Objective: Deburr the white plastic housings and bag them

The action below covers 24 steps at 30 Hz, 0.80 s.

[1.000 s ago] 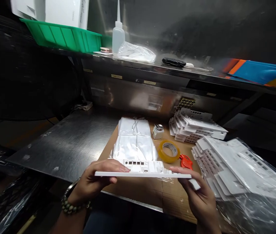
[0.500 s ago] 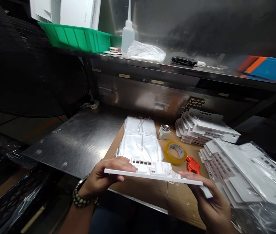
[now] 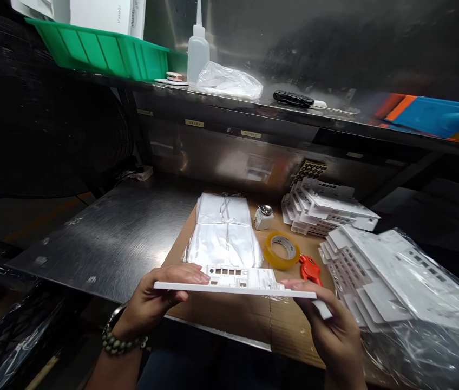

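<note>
Between both hands a white plastic panel (image 3: 229,290) is held nearly edge-on, its row of square port openings facing away from me. My left hand (image 3: 156,292) pinches its left end, thumb below and fingers on top. At the other end my right hand (image 3: 329,322) grips it, fingers partly hidden behind the edge. Beyond the panel lies a tied stack of clear plastic bags (image 3: 225,227). A roll of yellow tape (image 3: 268,254), a red plastic tool (image 3: 309,269) and a small white bottle with a metal cap (image 3: 263,218) sit to its right.
Similar white panels stand in one stack (image 3: 327,208) and another pile (image 3: 379,276) at right, partly in clear plastic. Brown cardboard (image 3: 249,319) covers part of the metal table (image 3: 132,233). Above runs a shelf with a green bin (image 3: 103,51), a squeeze bottle (image 3: 198,54) and a blue-orange object (image 3: 436,116).
The view has shifted, so the surroundings appear further left. The panel looks more level than before, and both hands keep hold of it.
</note>
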Each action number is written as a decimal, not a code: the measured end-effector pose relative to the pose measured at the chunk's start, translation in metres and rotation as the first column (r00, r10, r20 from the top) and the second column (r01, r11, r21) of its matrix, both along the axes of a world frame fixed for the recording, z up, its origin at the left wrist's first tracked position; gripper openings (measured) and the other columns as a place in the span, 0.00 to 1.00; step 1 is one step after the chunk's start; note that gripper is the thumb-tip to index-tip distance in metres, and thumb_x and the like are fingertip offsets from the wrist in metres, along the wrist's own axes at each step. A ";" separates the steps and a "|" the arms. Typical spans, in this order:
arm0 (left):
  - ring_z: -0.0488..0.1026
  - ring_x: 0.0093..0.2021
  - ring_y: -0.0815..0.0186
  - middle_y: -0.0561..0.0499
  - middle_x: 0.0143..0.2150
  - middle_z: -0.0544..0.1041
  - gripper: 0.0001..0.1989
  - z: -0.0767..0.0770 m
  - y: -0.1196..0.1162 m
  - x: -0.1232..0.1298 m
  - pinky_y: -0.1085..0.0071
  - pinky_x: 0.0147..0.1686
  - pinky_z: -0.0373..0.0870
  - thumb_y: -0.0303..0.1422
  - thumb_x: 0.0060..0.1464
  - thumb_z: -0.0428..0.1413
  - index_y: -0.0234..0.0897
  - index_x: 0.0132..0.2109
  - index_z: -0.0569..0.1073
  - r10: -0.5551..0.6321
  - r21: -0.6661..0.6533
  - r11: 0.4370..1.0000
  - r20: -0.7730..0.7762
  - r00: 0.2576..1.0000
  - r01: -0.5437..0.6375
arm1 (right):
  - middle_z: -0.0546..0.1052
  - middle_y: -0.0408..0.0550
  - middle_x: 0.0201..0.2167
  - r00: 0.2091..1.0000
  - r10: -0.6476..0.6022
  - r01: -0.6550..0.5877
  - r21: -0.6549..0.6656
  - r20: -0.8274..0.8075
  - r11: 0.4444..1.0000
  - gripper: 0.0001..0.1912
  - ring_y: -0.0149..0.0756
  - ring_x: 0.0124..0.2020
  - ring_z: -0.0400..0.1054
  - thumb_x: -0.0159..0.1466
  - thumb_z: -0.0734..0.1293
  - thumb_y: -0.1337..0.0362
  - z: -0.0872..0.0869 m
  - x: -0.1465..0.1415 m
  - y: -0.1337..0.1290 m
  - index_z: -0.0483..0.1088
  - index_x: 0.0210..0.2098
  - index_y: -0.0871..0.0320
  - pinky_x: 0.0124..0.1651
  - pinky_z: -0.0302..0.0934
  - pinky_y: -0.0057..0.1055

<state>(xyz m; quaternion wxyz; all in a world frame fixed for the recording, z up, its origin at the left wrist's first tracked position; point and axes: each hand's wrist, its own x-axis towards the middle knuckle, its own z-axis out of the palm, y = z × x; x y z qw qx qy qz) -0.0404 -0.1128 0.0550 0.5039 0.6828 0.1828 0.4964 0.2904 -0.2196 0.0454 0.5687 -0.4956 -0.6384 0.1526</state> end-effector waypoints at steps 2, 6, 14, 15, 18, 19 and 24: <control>0.84 0.47 0.49 0.41 0.41 0.87 0.10 -0.003 -0.003 -0.001 0.53 0.62 0.73 0.39 0.63 0.63 0.39 0.45 0.86 0.046 -0.050 0.998 -0.013 0.999 -0.047 | 0.85 0.47 0.48 1.000 -0.006 0.006 -0.003 0.018 1.000 0.13 0.40 0.50 0.81 0.70 0.68 0.72 0.001 -0.002 0.002 0.77 0.49 0.51 0.54 0.76 0.30; 0.74 0.64 0.43 0.34 0.55 0.83 0.29 -0.007 -0.011 0.001 0.59 0.67 0.67 0.46 0.51 0.71 0.34 0.55 0.83 0.177 -0.310 0.940 0.090 0.980 -0.141 | 0.85 0.46 0.47 0.999 0.016 -0.016 0.012 0.039 1.000 0.14 0.39 0.48 0.82 0.69 0.68 0.73 0.002 -0.003 0.006 0.77 0.50 0.50 0.54 0.76 0.30; 0.76 0.62 0.42 0.32 0.59 0.81 0.33 0.010 -0.020 0.012 0.47 0.59 0.77 0.46 0.70 0.50 0.32 0.74 0.60 0.455 -0.927 0.073 0.360 0.815 0.369 | 0.83 0.48 0.51 0.981 0.171 -0.179 0.099 0.089 0.979 0.20 0.41 0.54 0.79 0.69 0.65 0.76 0.009 -0.007 0.020 0.75 0.54 0.50 0.56 0.76 0.39; 0.80 0.57 0.42 0.32 0.56 0.82 0.32 0.014 -0.019 0.012 0.46 0.58 0.78 0.42 0.71 0.50 0.31 0.75 0.59 0.477 -0.913 0.019 0.366 0.799 0.407 | 0.82 0.48 0.52 0.972 0.204 -0.217 0.108 0.114 0.970 0.20 0.42 0.55 0.78 0.69 0.64 0.76 0.011 -0.008 0.024 0.75 0.55 0.49 0.56 0.76 0.40; 0.83 0.50 0.43 0.34 0.50 0.85 0.31 0.025 -0.013 0.008 0.46 0.54 0.81 0.28 0.68 0.49 0.29 0.75 0.56 0.582 -0.932 -0.017 0.285 0.762 0.362 | 0.81 0.50 0.54 0.972 0.124 -0.132 0.029 0.198 0.991 0.12 0.45 0.56 0.77 0.72 0.66 0.60 0.017 -0.005 0.049 0.76 0.53 0.48 0.56 0.73 0.42; 0.83 0.50 0.42 0.33 0.50 0.85 0.32 0.028 -0.010 0.006 0.45 0.54 0.81 0.27 0.67 0.48 0.26 0.75 0.55 0.604 -0.937 -0.017 0.268 0.750 0.348 | 0.81 0.51 0.53 0.976 0.028 -0.019 -0.045 0.215 0.999 0.16 0.46 0.53 0.78 0.72 0.65 0.52 0.018 -0.001 0.061 0.76 0.54 0.49 0.54 0.73 0.42; 0.80 0.54 0.40 0.28 0.57 0.80 0.34 0.032 0.004 0.000 0.46 0.53 0.81 0.27 0.66 0.48 0.25 0.76 0.52 0.687 -0.921 0.146 0.356 0.633 0.360 | 0.81 0.54 0.41 0.892 -0.316 0.424 -0.353 0.323 0.834 0.34 0.47 0.41 0.77 0.72 0.55 0.38 0.017 0.027 0.147 0.65 0.63 0.58 0.47 0.69 0.45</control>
